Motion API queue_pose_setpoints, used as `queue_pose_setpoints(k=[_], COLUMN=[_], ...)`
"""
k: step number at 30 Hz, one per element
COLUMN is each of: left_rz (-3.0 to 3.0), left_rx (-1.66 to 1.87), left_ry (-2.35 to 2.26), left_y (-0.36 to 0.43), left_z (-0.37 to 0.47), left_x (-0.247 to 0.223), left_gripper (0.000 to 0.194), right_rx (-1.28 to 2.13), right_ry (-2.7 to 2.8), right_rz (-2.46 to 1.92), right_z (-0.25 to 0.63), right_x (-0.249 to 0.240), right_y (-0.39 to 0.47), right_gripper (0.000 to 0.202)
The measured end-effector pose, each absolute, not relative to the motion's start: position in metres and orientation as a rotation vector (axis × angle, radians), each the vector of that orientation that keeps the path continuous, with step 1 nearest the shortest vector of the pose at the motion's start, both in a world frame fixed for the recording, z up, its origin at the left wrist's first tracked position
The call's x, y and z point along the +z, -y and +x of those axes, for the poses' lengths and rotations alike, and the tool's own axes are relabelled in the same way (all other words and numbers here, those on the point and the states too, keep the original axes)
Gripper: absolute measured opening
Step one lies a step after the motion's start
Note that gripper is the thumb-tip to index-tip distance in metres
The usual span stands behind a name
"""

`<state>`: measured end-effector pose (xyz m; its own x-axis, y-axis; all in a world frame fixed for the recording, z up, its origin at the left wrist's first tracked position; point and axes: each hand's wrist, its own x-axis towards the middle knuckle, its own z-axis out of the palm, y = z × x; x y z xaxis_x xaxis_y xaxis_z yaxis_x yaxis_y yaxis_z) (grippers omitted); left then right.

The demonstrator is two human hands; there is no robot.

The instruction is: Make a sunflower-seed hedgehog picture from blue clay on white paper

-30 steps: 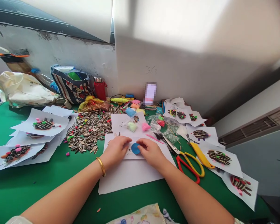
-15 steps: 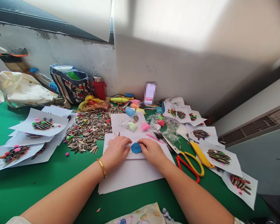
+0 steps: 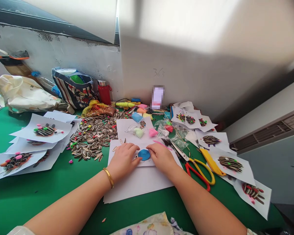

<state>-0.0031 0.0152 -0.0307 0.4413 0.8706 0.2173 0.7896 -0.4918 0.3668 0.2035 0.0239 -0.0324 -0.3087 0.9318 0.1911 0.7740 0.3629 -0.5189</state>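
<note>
A flat blue clay oval [image 3: 144, 155] lies on a white sheet of paper [image 3: 139, 182], over a pencil drawing whose short legs show below it. My left hand [image 3: 124, 160], with a gold bangle on its wrist, rests on the paper at the oval's left; its thumb and forefinger are apart, the thumb tip close to the clay. Against the right edge of the clay, my right hand [image 3: 161, 158] has its fingers curled and pressed together. Their undersides are hidden. Beyond the hands are lumps of pale green clay [image 3: 138, 132] and pink clay [image 3: 153, 132].
Sunflower seeds [image 3: 93, 137] are heaped at the left. Scissors [image 3: 196, 166] and a yellow comb-edged tool [image 3: 210, 161] lie to the right. Finished seed hedgehog pictures [image 3: 49, 130] flank both sides. A phone [image 3: 157, 98], a red flask [image 3: 104, 93] and bags [image 3: 74, 88] stand at the back.
The blue clay looks wider and more oval than before. My left hand's thumb and forefinger have spread apart, and my right hand has shifted slightly right along the clay's edge.
</note>
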Motion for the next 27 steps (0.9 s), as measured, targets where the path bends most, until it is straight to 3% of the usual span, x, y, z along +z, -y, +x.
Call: queue_pose_setpoints(k=[7,15,21,27], left_rz=[2.504,2.519,2.528,2.534], left_rx=[0.582,0.563,0.574,0.574], left_ry=[-1.509,-1.481,-1.438,-1.438], left_y=[-0.011,-0.010,-0.010,-0.009], left_z=[0.001,0.000,-0.002,-0.001], left_x=[-0.033,-0.029,-0.030,-0.031], left_gripper=[0.040,0.040,0.043,0.044], right_rx=[0.342,0.087,0.085,0.170], right_ry=[2.196,2.443,2.543,2.615], right_rz=[-1.435,-1.424,-1.093,-1.138], right_z=[0.212,0.213,0.216,0.217], right_x=[-0.020,0.011,-0.022,-0.038], right_y=[-0.025,-0.013,-0.001,0.000], right_gripper=[0.032,0.032,0.035,0.043])
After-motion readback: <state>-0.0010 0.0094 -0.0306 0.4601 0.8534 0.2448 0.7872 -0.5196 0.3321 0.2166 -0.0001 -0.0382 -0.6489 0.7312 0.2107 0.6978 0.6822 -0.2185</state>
